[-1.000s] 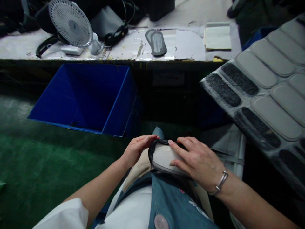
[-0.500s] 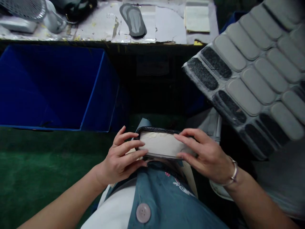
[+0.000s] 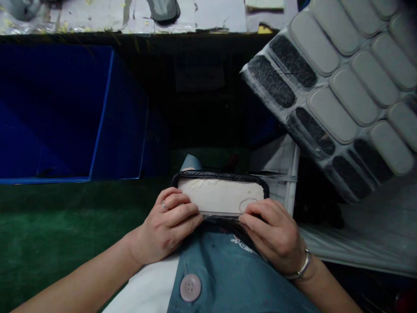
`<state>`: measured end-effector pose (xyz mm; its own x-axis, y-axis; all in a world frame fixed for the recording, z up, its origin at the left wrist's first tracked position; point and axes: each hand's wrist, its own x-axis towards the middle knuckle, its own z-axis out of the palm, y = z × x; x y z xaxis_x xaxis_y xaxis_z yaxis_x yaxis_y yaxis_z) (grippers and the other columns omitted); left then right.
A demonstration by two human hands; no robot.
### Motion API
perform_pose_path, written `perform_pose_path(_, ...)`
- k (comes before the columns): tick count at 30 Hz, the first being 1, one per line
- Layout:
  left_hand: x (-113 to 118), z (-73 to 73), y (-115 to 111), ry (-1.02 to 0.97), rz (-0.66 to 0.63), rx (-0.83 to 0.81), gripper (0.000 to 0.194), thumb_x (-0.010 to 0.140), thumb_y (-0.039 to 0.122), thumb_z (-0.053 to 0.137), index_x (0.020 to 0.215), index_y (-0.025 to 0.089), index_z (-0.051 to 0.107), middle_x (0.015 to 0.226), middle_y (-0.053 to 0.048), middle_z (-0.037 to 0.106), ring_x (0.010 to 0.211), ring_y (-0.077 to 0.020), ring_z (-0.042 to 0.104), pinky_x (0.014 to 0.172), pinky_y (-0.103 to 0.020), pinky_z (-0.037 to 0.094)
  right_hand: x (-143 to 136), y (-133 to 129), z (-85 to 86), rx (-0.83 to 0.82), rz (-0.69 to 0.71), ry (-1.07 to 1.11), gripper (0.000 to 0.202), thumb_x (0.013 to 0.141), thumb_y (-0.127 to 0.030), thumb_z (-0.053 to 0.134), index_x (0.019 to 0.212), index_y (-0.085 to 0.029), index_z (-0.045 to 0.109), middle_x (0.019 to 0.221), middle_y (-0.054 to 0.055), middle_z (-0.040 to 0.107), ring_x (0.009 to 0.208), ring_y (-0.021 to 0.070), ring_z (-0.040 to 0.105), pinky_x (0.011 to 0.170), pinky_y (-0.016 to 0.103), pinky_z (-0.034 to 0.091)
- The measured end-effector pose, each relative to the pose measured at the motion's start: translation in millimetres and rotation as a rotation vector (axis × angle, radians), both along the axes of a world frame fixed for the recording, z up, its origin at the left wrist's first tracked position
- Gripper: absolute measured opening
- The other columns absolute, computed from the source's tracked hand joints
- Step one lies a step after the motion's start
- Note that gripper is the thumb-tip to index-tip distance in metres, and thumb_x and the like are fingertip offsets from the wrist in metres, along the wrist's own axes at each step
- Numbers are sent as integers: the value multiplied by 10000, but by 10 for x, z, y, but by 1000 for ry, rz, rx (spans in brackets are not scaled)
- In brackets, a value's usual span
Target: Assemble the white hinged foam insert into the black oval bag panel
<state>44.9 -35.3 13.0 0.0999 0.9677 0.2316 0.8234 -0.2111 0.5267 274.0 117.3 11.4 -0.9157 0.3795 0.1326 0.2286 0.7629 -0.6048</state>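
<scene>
An oblong piece (image 3: 221, 195) with a cream-white face and a black quilted rim lies across my lap. My left hand (image 3: 172, 221) grips its left end, fingers closed over the lower edge. At the lower right edge my right hand (image 3: 273, 230) is closed, thumb and fingertips together at the rim. A thin dark loop of thread (image 3: 248, 203) lies on the white face beside those fingertips. Whatever is between my right fingertips is too small to make out.
A large blue bin (image 3: 124, 113) stands at left. A white-covered table (image 3: 218, 15) crosses the top, with a grey oval pad (image 3: 164, 9). At right, a tilted board (image 3: 301, 114) bears several grey and black oval pads. A white container (image 3: 276, 161) stands below it.
My left fingers have closed more over the piece's lower edge. My right hand has moved off the right end, uncovering it, and closed at the lower edge. The view has shifted downward.
</scene>
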Motion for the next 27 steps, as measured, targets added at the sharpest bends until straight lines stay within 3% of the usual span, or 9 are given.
perform_pose_path(6,-18,-17,24,-55,-53,-15,226,900,158,468,1000,204,666,938,-42,699,973,-204,563,982,-457,370,19,19,-66,8,41,63,180,765,-50,606,891,-173,645,835,40,640,790,159,531,799,373,423)
perform_pose_path(12,-14,-52,31,-87,-36,-8,278,860,142,550,1117,199,640,914,-52,675,963,-199,557,959,-427,378,8,-31,-79,17,-7,77,326,769,-41,628,1045,-213,652,791,23,637,770,144,542,925,466,419)
perform_pose_path(21,41,-49,63,-122,24,-19,192,779,108,656,962,163,634,906,-62,640,905,-199,571,790,-362,434,-34,-55,-73,7,-34,57,172,765,-103,666,909,-195,643,783,17,644,753,142,537,934,457,415)
perform_pose_path(27,139,-55,106,-99,106,-17,163,743,91,687,860,134,582,881,-75,606,869,-205,553,772,-376,438,-118,-109,-80,22,-124,-10,13,816,-206,631,820,-194,627,762,13,621,765,156,516,930,430,380)
